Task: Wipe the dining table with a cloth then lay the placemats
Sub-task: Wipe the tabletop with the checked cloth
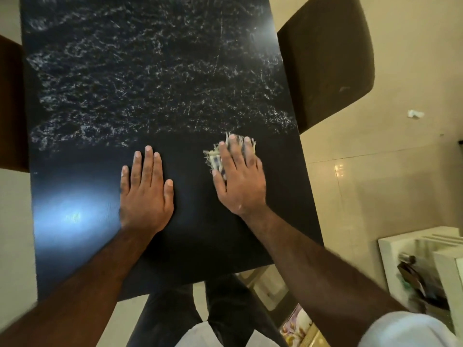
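Note:
The black dining table (100, 246) fills the middle of the head view. Its far half is covered in whitish smears and dust; the near half is dark and glossy. My right hand (239, 176) lies flat, fingers straight, pressing a small frayed checked cloth (217, 159) onto the table right of centre, at the edge of the smeared area. Most of the cloth is hidden under the palm. My left hand (145, 191) rests flat on the near half, fingers straight, holding nothing. No placemats are in view.
A brown chair (328, 58) stands at the table's right side, another chair's edge (11, 103) at the left. A scrap of paper (415, 113) lies on the tiled floor. A white shelf unit (426, 269) with items stands at lower right. My legs are below the near edge.

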The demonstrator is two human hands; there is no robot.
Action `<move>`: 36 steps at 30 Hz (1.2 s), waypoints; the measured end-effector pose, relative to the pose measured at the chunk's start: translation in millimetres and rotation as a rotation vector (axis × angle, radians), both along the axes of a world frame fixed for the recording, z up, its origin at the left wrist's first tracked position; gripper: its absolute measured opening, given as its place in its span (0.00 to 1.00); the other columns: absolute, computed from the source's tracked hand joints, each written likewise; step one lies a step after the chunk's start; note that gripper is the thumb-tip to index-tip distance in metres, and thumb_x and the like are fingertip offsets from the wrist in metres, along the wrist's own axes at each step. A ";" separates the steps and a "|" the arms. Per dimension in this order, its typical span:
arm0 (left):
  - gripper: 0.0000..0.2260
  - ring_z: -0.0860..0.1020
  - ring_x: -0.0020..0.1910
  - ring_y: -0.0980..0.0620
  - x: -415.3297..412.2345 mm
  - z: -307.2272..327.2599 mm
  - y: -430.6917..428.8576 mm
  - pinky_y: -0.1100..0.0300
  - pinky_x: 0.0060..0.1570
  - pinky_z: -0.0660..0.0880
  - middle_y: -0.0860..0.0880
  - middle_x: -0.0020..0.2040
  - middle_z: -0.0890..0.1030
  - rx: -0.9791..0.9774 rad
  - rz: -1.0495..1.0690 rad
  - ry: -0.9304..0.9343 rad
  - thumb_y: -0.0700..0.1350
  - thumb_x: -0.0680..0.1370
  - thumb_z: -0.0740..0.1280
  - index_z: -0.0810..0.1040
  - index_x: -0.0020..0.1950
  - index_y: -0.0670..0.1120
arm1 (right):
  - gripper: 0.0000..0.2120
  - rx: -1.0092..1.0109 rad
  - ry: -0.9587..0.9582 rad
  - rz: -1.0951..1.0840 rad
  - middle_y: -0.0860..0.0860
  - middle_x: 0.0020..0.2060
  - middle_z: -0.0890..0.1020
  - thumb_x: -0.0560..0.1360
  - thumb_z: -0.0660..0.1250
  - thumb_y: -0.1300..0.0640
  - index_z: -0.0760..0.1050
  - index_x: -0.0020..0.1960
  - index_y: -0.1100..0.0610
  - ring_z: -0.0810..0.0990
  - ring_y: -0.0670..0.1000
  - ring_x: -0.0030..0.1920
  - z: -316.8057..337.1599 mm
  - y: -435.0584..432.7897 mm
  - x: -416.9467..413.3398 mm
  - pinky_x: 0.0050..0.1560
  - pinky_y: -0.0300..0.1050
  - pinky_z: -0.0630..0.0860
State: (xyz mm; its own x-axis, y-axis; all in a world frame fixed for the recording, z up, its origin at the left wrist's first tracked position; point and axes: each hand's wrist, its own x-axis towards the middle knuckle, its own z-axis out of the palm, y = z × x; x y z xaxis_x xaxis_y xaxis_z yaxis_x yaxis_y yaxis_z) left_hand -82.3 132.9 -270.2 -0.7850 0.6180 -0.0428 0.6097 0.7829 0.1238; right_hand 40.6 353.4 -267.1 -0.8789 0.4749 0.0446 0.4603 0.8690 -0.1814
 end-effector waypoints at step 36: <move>0.33 0.44 0.91 0.44 -3.0 0.4 5.1 0.36 0.87 0.52 0.45 0.92 0.44 -0.052 0.005 -0.028 0.56 0.89 0.49 0.48 0.92 0.44 | 0.34 0.037 -0.070 -0.145 0.59 0.89 0.59 0.89 0.52 0.39 0.61 0.90 0.56 0.56 0.66 0.89 11.3 -9.8 -52.8 0.80 0.65 0.67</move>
State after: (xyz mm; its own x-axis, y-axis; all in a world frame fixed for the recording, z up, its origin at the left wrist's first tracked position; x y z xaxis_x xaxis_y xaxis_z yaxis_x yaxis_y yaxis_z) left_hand -85.3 138.0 -269.8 -0.7861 0.6105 -0.0970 0.6026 0.7918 0.0995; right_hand -12.3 343.6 -255.8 -0.8030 0.5960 0.0057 0.5916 0.7982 -0.1140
